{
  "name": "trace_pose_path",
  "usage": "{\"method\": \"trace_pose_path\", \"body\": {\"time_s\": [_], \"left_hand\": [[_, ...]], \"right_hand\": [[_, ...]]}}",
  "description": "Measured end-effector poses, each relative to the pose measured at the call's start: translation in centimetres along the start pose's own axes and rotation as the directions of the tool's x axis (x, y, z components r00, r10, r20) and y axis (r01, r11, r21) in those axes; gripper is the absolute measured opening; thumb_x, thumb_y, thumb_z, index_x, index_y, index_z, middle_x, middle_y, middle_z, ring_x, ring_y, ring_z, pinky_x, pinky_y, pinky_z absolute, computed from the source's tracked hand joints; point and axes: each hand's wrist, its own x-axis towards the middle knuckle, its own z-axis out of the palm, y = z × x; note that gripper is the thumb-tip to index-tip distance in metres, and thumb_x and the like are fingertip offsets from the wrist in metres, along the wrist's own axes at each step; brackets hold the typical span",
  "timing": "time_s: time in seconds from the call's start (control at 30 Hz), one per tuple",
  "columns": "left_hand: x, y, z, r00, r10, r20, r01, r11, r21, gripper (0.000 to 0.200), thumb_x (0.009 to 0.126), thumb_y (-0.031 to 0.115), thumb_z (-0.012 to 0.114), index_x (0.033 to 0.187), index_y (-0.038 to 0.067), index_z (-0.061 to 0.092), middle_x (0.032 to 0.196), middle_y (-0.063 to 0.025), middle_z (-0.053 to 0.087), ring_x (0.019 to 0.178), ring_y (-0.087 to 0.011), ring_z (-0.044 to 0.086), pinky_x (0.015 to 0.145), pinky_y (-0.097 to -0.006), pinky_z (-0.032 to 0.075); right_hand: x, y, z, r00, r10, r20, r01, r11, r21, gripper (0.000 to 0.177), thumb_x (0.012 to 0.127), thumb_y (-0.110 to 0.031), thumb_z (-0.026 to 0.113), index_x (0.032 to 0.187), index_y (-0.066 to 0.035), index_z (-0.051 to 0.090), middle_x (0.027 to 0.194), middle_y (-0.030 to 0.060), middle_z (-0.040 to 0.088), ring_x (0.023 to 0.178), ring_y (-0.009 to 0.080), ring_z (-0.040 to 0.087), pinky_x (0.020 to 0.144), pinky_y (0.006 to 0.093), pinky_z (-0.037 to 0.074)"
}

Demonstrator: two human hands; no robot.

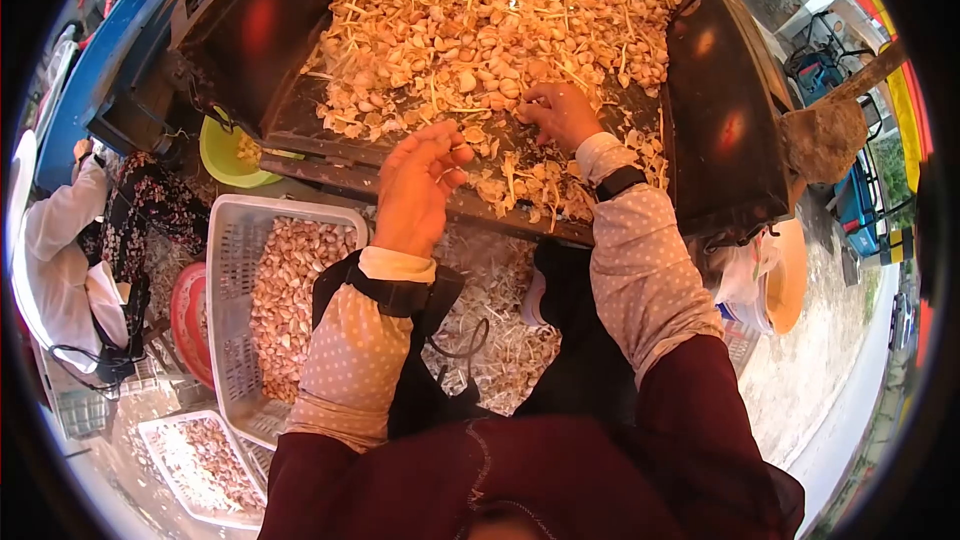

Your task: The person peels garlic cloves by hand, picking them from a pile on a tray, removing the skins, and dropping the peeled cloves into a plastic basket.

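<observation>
A broad heap of garlic cloves (465, 80), mixed with papery skins and thin stalks, covers the dark work surface (395, 155) in front of me. My left hand (415, 185) is raised at the near edge of the surface, palm turned inward, fingers curled and closed toward the thumb. Whatever it may hold is too small to make out. My right hand (562, 115) reaches down at the near side of the heap, its fingers bent and pinched among the cloves; its fingertips are partly hidden. Loose garlic skins (535, 180) lie between and below both hands.
A white plastic basket (232, 320) of cloves stands below my left arm. Beyond it are a smaller white tray (160, 440), a red basin (190, 325) and a green bowl (225, 155). Another person (65, 220) sits at left. Dark side walls (725, 90) flank the heap.
</observation>
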Motion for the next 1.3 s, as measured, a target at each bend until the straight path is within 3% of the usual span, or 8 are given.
{"method": "trace_pose_path", "body": {"time_s": [0.1,0.2,0.3,0.4,0.43,0.53,0.97,1.3], "left_hand": [[0.1,0.1,0.2,1.000,0.030,0.004,-0.030,0.999,0.037,0.023,0.092,0.009,0.058,0.113,0.000,0.060,0.099,-0.0077,0.065,0.086,-0.0150,0.064,0.064,-0.0229,0.049],[0.1,-0.2,0.7,0.999,0.032,0.029,-0.035,0.993,0.111,0.022,0.091,0.011,0.061,0.111,0.001,0.061,0.098,-0.0063,0.065,0.081,-0.0135,0.064,0.061,-0.0224,0.048],[0.0,-1.1,0.8,0.992,0.093,0.089,-0.112,0.964,0.240,0.032,0.090,0.014,0.061,0.118,-0.002,0.056,0.090,-0.0038,0.062,0.076,-0.0118,0.061,0.055,-0.0219,0.045],[-0.6,-0.5,2.0,0.954,0.224,0.197,-0.283,0.889,0.360,0.041,0.090,0.028,0.068,0.115,-0.003,0.057,0.083,-0.0034,0.060,0.071,-0.0087,0.057,0.052,-0.0226,0.044],[-0.5,-0.4,1.5,0.960,0.164,0.227,-0.239,0.903,0.358,0.034,0.091,0.028,0.068,0.105,-0.001,0.060,0.076,-0.0022,0.060,0.064,-0.0071,0.056,0.049,-0.0215,0.043],[-1.6,1.3,1.8,0.968,0.106,0.229,-0.159,0.960,0.228,0.019,0.092,0.018,0.066,0.097,0.000,0.061,0.067,-0.0013,0.059,0.050,-0.0043,0.053,0.041,-0.0177,0.040],[-1.7,1.2,1.5,0.954,0.189,0.231,-0.212,0.974,0.077,0.016,0.094,0.017,0.063,0.090,0.002,0.061,0.065,0.0002,0.059,0.045,-0.0032,0.051,0.035,-0.0171,0.036],[-1.6,1.7,1.5,0.978,0.151,0.144,-0.160,0.986,0.050,0.012,0.094,0.012,0.056,0.094,0.002,0.063,0.072,-0.0017,0.060,0.049,-0.0044,0.047,0.038,-0.0168,0.030]], "right_hand": [[0.0,0.8,2.8,0.891,-0.442,-0.101,0.352,0.814,-0.462,0.019,0.083,-0.017,0.067,0.098,-0.006,0.070,0.079,0.0136,0.069,0.076,0.0298,0.068,0.070,0.0411,0.054],[-0.7,-0.5,2.9,0.920,-0.386,-0.069,0.339,0.870,-0.359,0.013,0.079,-0.013,0.067,0.089,-0.005,0.070,0.077,0.0166,0.067,0.076,0.0325,0.066,0.071,0.0420,0.051],[-3.3,-5.2,0.9,0.935,-0.354,-0.019,0.355,0.933,0.056,0.014,0.080,-0.008,0.068,0.089,0.003,0.067,0.066,0.0096,0.064,0.060,0.0180,0.063,0.055,0.0292,0.049],[-6.2,-8.4,1.0,0.829,-0.559,-0.017,0.550,0.810,0.203,0.016,0.080,0.002,0.065,0.096,0.005,0.066,0.081,0.0112,0.065,0.068,0.0173,0.065,0.060,0.0295,0.052],[-7.5,-9.9,0.9,0.743,-0.665,-0.078,0.666,0.746,-0.004,0.017,0.079,0.003,0.064,0.096,0.004,0.066,0.082,0.0107,0.065,0.072,0.0179,0.065,0.059,0.0289,0.052],[-9.4,-10.5,0.2,0.940,-0.326,0.101,0.249,0.858,0.448,0.022,0.086,0.001,0.062,0.108,0.004,0.064,0.081,0.0084,0.066,0.064,0.0120,0.064,0.057,0.0229,0.052],[-9.3,-10.4,1.8,0.948,-0.315,0.054,0.191,0.694,0.694,0.018,0.090,-0.010,0.061,0.101,0.004,0.060,0.077,0.0102,0.067,0.053,0.0116,0.061,0.047,0.0230,0.051],[-7.9,-8.4,2.9,0.937,-0.308,0.165,-0.116,0.171,0.978,0.022,0.093,-0.011,0.056,0.110,0.004,0.056,0.075,0.0107,0.066,0.049,0.0149,0.062,0.043,0.0260,0.049]]}}
